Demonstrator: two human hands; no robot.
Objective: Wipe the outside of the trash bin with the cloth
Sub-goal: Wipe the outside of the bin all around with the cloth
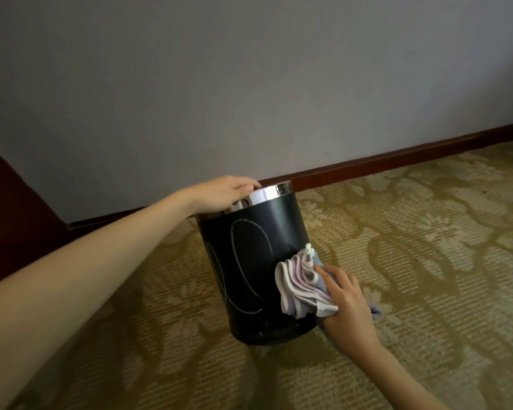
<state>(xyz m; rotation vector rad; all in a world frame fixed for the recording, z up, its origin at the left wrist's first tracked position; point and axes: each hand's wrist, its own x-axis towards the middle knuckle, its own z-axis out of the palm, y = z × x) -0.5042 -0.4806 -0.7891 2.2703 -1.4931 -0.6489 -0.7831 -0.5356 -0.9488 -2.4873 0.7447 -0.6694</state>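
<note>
Midway, it seems: the black trash bin [249, 261] stands on the carpet [412, 261] near a wall. The left hand [225, 193] grips its shiny rim while the right hand [342, 297] presses a bunched cloth [299, 282] against its lower right side. The rest looks unwiped.

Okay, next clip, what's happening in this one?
A person is wiping a black bin that stands on a patterned carpet near the wall. The left hand holds the bin's shiny metal rim, steadying it. The right hand grips a bunched, striped cloth and presses it against the bin's lower right side.
</note>
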